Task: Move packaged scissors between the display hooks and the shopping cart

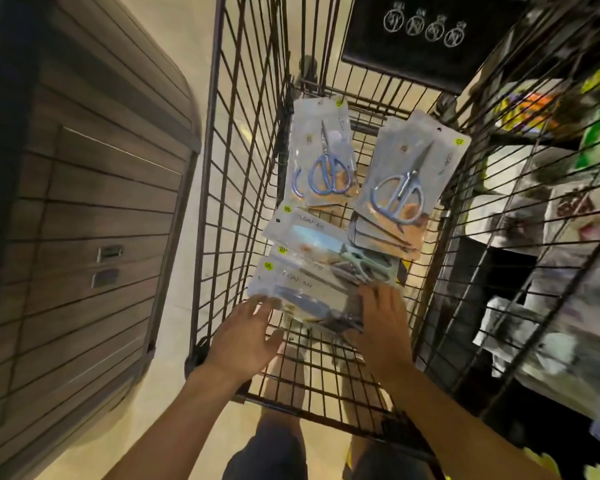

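Several flat packets of scissors lay on the wire floor of a shopping cart (243, 140), seen from directly above. Nearest the person, three packets were fanned on top of one another; the nearest packet (302, 289) lay crosswise, its yellow sticker at the left end. The left hand (243, 337) was spread open, its fingertips touching the packet's left corner. The right hand (383, 327) lay flat with fingers splayed over the packet's right end, pressing on it; whether any finger curled beneath it could not be told.

Just beyond, the two other packets (312, 237) of the fan overlapped, one showing pale green handles. Farther in, a packet with blue-handled scissors (321, 154) lay toward the cart's left side, blades pointing away from the person. To its right, a small stack of packets topped by silver-handled scissors (406, 181) sat tilted against the right wall.

A black panel with white round symbols (426, 32) stood at the cart's far end. A brown slatted cabinet (84, 202) was left of the cart, and blurred store shelves (551, 220) were to the right. The person's knees in dark shorts (267, 452) showed below, through the wire.
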`<state>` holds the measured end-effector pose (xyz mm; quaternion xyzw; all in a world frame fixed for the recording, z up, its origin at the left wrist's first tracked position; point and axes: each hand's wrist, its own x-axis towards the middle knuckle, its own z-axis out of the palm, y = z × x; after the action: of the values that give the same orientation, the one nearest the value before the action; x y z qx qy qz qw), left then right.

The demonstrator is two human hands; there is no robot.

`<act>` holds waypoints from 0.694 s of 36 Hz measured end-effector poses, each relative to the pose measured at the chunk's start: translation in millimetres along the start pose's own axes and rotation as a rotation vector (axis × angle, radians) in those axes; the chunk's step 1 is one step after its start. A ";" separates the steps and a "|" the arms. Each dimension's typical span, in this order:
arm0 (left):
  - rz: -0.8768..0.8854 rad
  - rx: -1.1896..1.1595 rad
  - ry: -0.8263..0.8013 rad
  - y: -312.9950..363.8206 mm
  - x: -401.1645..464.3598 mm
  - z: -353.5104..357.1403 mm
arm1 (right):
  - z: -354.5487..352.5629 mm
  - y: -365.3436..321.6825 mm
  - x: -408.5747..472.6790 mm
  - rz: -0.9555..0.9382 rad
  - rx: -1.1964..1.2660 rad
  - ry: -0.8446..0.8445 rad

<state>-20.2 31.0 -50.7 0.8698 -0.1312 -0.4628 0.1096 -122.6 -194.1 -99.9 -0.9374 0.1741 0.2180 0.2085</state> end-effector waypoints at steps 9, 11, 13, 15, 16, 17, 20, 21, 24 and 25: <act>-0.036 -0.022 -0.036 17.1 -9.6 -3.4 | -10.0 -1.4 -4.9 -0.045 0.188 -0.259; -0.025 -0.028 -0.026 21.3 -13.9 -6.2 | -21.1 -1.9 -0.6 -0.068 0.194 -0.289; -0.008 -0.060 0.004 22.7 -17.6 -7.4 | -35.7 -1.2 0.4 -0.093 0.209 -0.319; -0.007 -0.127 0.037 22.8 -20.8 -8.2 | -49.8 -1.0 -3.8 -0.104 0.255 -0.307; -0.026 -0.178 0.045 23.7 -22.8 -9.6 | -54.8 0.0 -6.8 -0.103 0.318 -0.285; -0.042 -0.228 0.062 24.5 -24.5 -10.6 | -59.4 0.4 -9.6 -0.091 0.386 -0.256; -0.031 -0.372 0.084 29.1 -26.3 -16.4 | -66.9 5.0 -10.1 0.005 0.681 -0.193; -0.013 -0.426 0.077 32.1 -25.9 -18.2 | -69.2 5.4 -8.4 0.046 0.781 -0.175; -0.009 -0.612 0.080 43.4 -19.4 -21.6 | -78.5 0.0 -2.5 0.134 1.041 -0.144; -0.024 -0.714 0.095 48.3 -16.0 -22.3 | -82.3 -3.7 -1.3 0.156 1.125 -0.141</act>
<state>-16.3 -7.7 -10.9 0.7987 0.0544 -0.4396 0.4073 -94.5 -229.0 -30.8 -0.6495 0.3179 0.1686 0.6698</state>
